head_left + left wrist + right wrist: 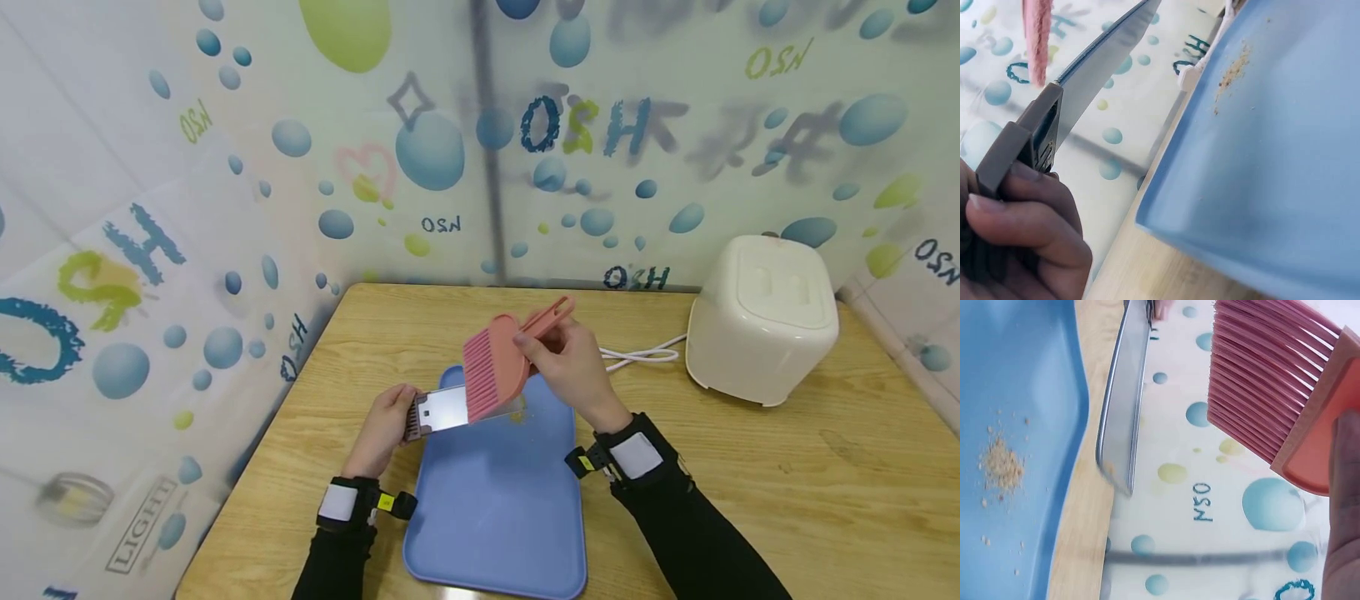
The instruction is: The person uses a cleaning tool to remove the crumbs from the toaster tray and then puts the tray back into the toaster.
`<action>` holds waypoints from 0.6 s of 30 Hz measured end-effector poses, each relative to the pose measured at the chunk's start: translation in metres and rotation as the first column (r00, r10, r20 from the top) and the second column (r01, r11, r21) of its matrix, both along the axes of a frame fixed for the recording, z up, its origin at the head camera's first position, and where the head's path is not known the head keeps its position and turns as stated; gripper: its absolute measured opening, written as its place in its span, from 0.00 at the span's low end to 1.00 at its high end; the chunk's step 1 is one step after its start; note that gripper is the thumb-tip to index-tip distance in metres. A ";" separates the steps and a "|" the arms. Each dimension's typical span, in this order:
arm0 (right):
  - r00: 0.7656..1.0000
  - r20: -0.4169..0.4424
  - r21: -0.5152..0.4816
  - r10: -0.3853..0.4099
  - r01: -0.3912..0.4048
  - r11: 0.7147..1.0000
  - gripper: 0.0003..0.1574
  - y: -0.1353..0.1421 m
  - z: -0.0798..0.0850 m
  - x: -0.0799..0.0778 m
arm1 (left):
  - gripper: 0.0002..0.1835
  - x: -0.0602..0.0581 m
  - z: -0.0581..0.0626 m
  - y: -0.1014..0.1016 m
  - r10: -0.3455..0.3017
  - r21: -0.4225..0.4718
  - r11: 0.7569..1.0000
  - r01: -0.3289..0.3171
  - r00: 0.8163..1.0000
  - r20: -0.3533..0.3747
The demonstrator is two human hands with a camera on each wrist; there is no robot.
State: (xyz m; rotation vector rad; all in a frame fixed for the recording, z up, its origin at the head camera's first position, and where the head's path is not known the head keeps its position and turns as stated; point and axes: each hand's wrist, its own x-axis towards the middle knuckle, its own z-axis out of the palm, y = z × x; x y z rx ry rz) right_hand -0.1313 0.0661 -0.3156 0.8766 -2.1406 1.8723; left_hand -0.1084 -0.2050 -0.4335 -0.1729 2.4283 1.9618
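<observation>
My left hand (378, 429) grips the grey end of a shiny metal crumb tray (442, 408), tilted above a blue tray (502, 517). In my right hand (576, 371) is a pink brush (506, 358), held by its handle. Its bristles overlap the crumb tray in the head view; in the right wrist view the brush (1260, 375) shows apart from the metal edge. Beneath both, tan crumbs (1234, 74) lie in a small heap on the blue tray, with loose bits (986, 540) scattered round it.
A white toaster (765, 317) stands at the right rear of the wooden table (750, 492). Its white cord (641, 354) lies bundled between it and the blue tray. Printed curtains (420, 250) hang along the table's back and left sides.
</observation>
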 end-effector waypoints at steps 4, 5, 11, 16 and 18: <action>0.999 0.002 0.021 0.036 -0.036 0.999 0.13 -0.015 -0.002 0.004 | 0.18 0.000 -0.002 0.004 -0.002 0.000 1.000 0.002 1.000 -0.008; 0.999 0.003 0.030 0.038 -0.038 0.999 0.14 -0.019 -0.002 0.005 | 0.18 -0.001 -0.002 0.005 -0.005 -0.002 1.000 0.005 1.000 -0.007; 0.998 0.042 0.065 0.045 -0.048 0.997 0.15 -0.036 -0.009 0.012 | 0.19 0.000 0.002 0.009 -0.046 0.000 0.999 0.046 0.999 0.011; 0.997 0.068 0.103 0.033 -0.040 0.994 0.15 -0.042 -0.016 0.016 | 0.17 0.001 0.005 0.013 -0.056 0.010 0.998 0.056 0.998 0.014; 0.997 0.073 0.112 0.027 -0.035 0.993 0.15 -0.043 -0.018 0.017 | 0.17 0.001 0.003 0.013 -0.048 0.004 0.999 0.048 0.999 0.004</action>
